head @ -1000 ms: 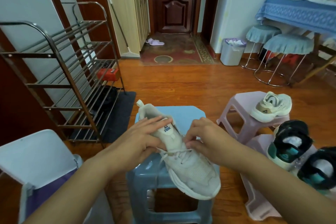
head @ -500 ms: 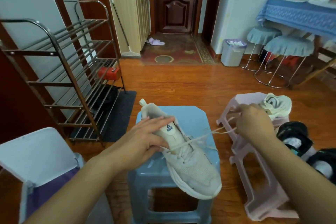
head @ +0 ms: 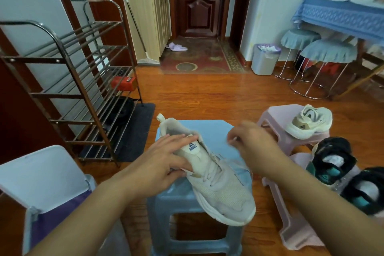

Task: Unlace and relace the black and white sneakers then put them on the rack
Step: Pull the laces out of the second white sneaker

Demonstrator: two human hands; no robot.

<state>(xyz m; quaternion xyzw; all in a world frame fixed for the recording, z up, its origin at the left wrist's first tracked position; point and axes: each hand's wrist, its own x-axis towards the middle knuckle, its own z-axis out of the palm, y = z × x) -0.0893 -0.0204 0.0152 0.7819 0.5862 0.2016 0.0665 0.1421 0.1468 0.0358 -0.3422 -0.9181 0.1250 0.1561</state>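
Blue stool (head: 216,129), right hand (head: 252,147) back beside pale sneaker (head: 218,181), lace slack

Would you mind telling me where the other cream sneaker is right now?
In the head view, the second cream sneaker sits to the right on a pink stool, just behind the black sneakers and right of the blue stool.

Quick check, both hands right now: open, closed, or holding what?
Left hand: open, straight fingers resting on the white sneaker on the blue stool.
Right hand: blurred, seems to pinch the lace end.
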